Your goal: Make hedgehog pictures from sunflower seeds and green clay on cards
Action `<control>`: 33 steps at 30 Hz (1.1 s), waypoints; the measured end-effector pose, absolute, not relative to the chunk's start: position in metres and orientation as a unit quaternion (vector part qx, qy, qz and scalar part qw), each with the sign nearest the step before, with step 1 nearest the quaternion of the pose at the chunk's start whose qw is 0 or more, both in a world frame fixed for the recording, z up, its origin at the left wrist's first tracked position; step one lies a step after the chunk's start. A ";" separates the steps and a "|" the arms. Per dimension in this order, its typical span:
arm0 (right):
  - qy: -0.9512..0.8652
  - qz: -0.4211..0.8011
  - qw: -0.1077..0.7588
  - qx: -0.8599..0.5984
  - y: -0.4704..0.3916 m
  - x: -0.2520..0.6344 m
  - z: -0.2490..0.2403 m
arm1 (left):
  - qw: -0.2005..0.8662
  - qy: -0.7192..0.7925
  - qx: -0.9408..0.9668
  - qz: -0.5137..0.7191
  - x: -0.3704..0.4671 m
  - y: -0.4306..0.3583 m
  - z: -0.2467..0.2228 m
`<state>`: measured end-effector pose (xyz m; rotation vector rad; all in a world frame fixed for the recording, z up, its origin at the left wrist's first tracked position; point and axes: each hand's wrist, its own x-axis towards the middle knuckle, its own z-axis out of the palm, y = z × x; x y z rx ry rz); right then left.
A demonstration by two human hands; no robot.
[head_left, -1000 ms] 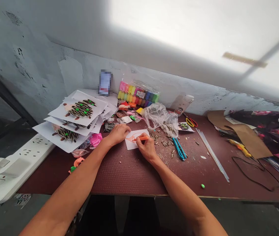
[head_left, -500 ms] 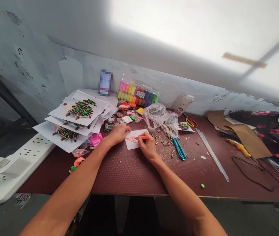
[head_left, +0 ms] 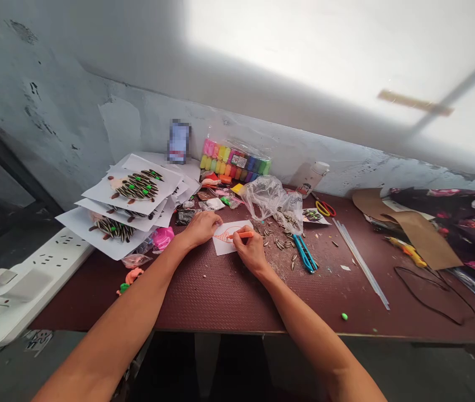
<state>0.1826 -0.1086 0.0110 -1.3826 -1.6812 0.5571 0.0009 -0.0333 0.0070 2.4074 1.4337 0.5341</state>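
A small white card [head_left: 226, 248] with orange drawn lines lies on the dark red table. My right hand [head_left: 250, 249] is closed round an orange pen [head_left: 242, 235], whose tip is at the drawing. At the card's upper left edge rests my left hand [head_left: 203, 228], its fingers bent together; whether they pinch the card is too small to tell. Striped seeds [head_left: 281, 244] are scattered right of the card, beside a blue cutter [head_left: 305, 253]. A crumpled clear bag [head_left: 265, 195] lies behind them.
Papers with seed hedgehogs [head_left: 137, 187] are stacked at the left, near a white power strip [head_left: 40, 279]. Behind stand a clay pack [head_left: 235, 162], a phone [head_left: 179, 142] and a bottle [head_left: 313, 177]. Scissors [head_left: 324, 208], clear sticks [head_left: 361, 262] and a glue gun [head_left: 407, 251] lie to the right.
The orange pen and my right hand have shifted very slightly left over the card. My left hand has hardly moved.
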 end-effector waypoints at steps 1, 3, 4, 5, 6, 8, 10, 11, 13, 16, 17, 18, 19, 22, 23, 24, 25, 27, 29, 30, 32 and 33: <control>-0.673 0.227 0.436 -0.553 -0.109 0.182 0.012 | 0.144 0.497 0.835 0.187 0.001 -0.033 0.006; -0.662 0.231 0.452 -0.551 -0.109 0.182 0.015 | 0.143 0.493 0.837 0.190 0.000 -0.032 0.005; -0.654 0.233 0.462 -0.551 -0.108 0.183 0.017 | 0.141 0.490 0.839 0.191 -0.001 -0.032 0.004; -0.646 0.236 0.473 -0.551 -0.108 0.183 0.018 | 0.139 0.485 0.841 0.192 -0.001 -0.031 0.003; -0.638 0.238 0.483 -0.550 -0.107 0.183 0.020 | 0.136 0.481 0.844 0.193 -0.002 -0.030 0.002; -0.628 0.240 0.497 -0.549 -0.107 0.184 0.024 | 0.126 0.479 0.847 0.192 -0.003 -0.029 0.002; -0.624 0.242 0.501 -0.548 -0.106 0.185 0.026 | 0.114 0.485 0.846 0.188 -0.004 -0.029 0.003; -0.625 0.245 0.497 -0.549 -0.106 0.186 0.027 | 0.107 0.489 0.846 0.187 -0.004 -0.029 0.004; -0.629 0.254 0.482 -0.553 -0.105 0.188 0.026 | 0.095 0.493 0.844 0.189 -0.005 -0.029 0.005; -0.636 0.266 0.462 -0.557 -0.102 0.193 0.025 | 0.078 0.488 0.844 0.206 -0.006 -0.030 0.006; -0.638 0.267 0.460 -0.557 -0.101 0.194 0.025 | 0.074 0.485 0.845 0.211 -0.006 -0.030 0.006; -0.640 0.267 0.458 -0.556 -0.100 0.196 0.026 | 0.070 0.483 0.846 0.214 -0.006 -0.030 0.006; -0.642 0.266 0.455 -0.557 -0.098 0.198 0.028 | 0.069 0.481 0.847 0.214 -0.005 -0.030 0.006; -0.658 0.259 0.436 -0.556 -0.093 0.200 0.038 | 0.073 0.483 0.847 0.208 -0.003 -0.031 0.005; -0.667 0.257 0.430 -0.551 -0.091 0.199 0.042 | 0.076 0.486 0.846 0.206 -0.002 -0.031 0.005; -0.674 0.255 0.428 -0.545 -0.089 0.199 0.045 | 0.079 0.488 0.845 0.205 -0.002 -0.032 0.005; -0.680 0.253 0.426 -0.541 -0.087 0.197 0.047 | 0.083 0.489 0.844 0.204 -0.001 -0.032 0.005; -0.677 0.250 0.428 -0.544 -0.082 0.194 0.048 | 0.090 0.492 0.842 0.201 -0.001 -0.033 0.006; -0.658 0.254 0.440 -0.556 -0.079 0.190 0.043 | 0.093 0.495 0.841 0.199 -0.001 -0.034 0.006; -0.645 0.263 0.447 -0.561 -0.079 0.189 0.038 | 0.093 0.496 0.840 0.199 -0.001 -0.034 0.006; -0.618 0.268 0.472 -0.569 -0.079 0.187 0.028 | 0.093 0.499 0.838 0.199 -0.001 -0.035 0.006; -0.611 0.265 0.483 -0.569 -0.080 0.187 0.024 | 0.093 0.500 0.837 0.201 -0.001 -0.035 0.006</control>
